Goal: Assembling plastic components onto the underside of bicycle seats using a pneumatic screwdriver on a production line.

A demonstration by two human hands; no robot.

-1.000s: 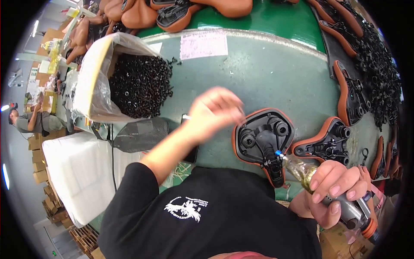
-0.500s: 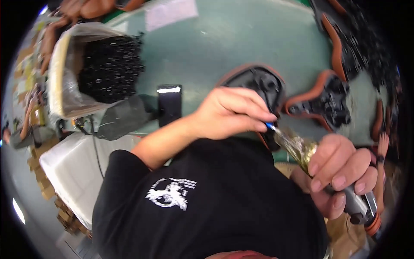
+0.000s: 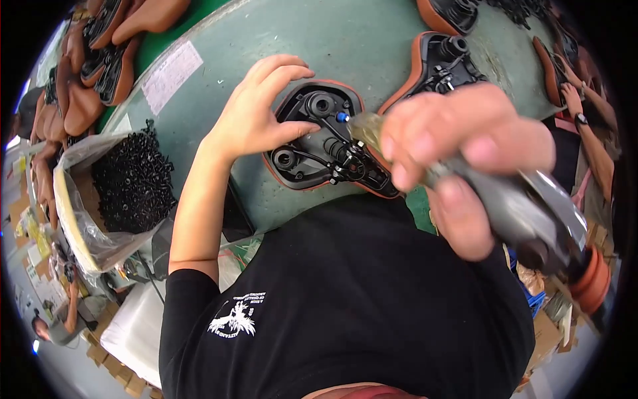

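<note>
Left hand (image 3: 256, 110) has come off the driver's blue tip (image 3: 342, 117) since half a second ago and is now spread at the saddle — view has swung too, so part of the shift on screen is just the camera. Fingers and thumb stand apart, thumb lying over the black underside; can't tell if it's pressing. Right hand (image 3: 465, 159) is wrapped round the grey driver (image 3: 518, 206), slightly blurred, tip over the saddle; contact not clear.

Saddle (image 3: 335, 147) lies underside up on the green surface (image 3: 379, 50), in front of the torso, narrow end toward the shirt. Second saddle (image 3: 445, 60) sits just beside it, beyond the right hand.

Handling, my read: saddle is light to moderate, stiff black shell, brown cover probably padded and a bit grippy. Not fragile, though the cover could scuff. Curved top is face down, so expect it to rock under side load. Best hold is the broad end's rim, thumb inside, fingers outside — keep clear of the round spring mounts and the central hardware. Driver looks heavier, hard and smooth-bodied; take it round the thick barrel, not the yellowish wrapped nose.
</note>
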